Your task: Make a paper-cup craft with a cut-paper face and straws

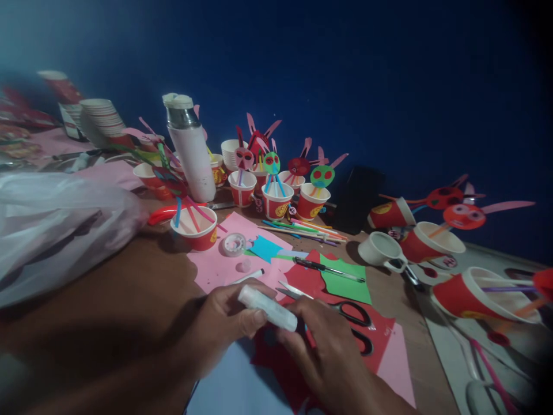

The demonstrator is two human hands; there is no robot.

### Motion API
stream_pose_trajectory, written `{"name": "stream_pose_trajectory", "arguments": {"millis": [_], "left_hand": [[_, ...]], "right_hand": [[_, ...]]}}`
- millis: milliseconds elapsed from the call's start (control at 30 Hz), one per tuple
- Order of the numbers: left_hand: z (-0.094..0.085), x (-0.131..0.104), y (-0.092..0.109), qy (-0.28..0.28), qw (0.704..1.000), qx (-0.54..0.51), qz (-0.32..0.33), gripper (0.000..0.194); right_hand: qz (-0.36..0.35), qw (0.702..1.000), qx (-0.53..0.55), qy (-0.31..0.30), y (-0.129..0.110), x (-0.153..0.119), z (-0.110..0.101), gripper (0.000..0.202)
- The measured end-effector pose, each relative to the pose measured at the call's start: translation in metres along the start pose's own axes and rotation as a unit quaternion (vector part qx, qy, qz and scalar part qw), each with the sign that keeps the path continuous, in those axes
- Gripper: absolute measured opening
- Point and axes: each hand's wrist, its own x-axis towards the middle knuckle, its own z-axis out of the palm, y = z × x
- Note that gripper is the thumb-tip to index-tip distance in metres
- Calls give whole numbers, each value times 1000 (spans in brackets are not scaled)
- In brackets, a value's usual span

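A whitish glue stick [266, 307] is tilted across the middle front, above the papers. My left hand [227, 320] is closed around its upper left end, the thumb lying along the side. At its lower right end, my right hand [326, 343] has thumb and forefinger closed on the tube. Black-handled scissors [354, 314] lie partly behind my right hand on red paper [382, 328]. A black pen [328, 269] rests across green paper [345, 282]. A white marker [248, 276] and a clear tape roll [234, 244] are on pink paper [207, 265].
Red-and-white paper cups [276, 202] with paper faces on straws stand at the back. A white flask [192, 155] rises beside them. A plastic bag [64, 225] bulges at left. Loose straws [302, 229] lie in the middle; a white mug [380, 249] and tilted cups [475, 294] sit at right.
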Motion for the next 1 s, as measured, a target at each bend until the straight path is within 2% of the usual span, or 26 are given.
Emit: {"name": "stream_pose_trajectory", "arguments": {"millis": [67,100,167,233,300,367,433,500,567,633,733,800,867,1000], "left_hand": [[0,0,1,-2,1000,-3,-13,25],[1,0,2,-5,1000,-1,-21,25],[3,-1,6,-9,1000,7,-24,25],[4,-1,10,-8,1000,11,-22,26],[6,-1,12,-7,1000,14,-22,28],[7,-2,12,2,999,22,-27,28],[8,-2,10,30,999,24,-28,27],[10,-1,8,62,997,7,-38,29],[10,0,8,81,995,-20,-56,31],[9,2,10,106,991,-51,-61,31],[6,5,16,155,985,-74,-29,28],[5,5,19,152,986,-66,-20,25],[4,4,20,123,990,-54,-36,22],[3,3,20,89,995,-20,-41,18]], "right_hand": [[-33,998,-40,35,0,-1,0,16],[-16,1000,-19,16,-1,-1,-2,15],[52,994,76,-65,-6,-1,-6,16],[109,966,189,-139,-11,0,-9,28],[126,952,227,-163,-12,1,-9,39],[86,979,140,-120,-8,2,-6,34],[-2,1000,-16,-23,-1,1,1,22],[-80,987,-124,55,5,-1,7,14],[-114,976,-171,76,9,-3,9,8],[-100,978,-171,62,9,-2,4,12],[7,994,-106,25,8,5,-16,33],[76,995,-59,23,10,13,-33,17],[97,993,-54,35,14,20,-46,14],[64,986,-122,-98,20,26,-54,11]]}}
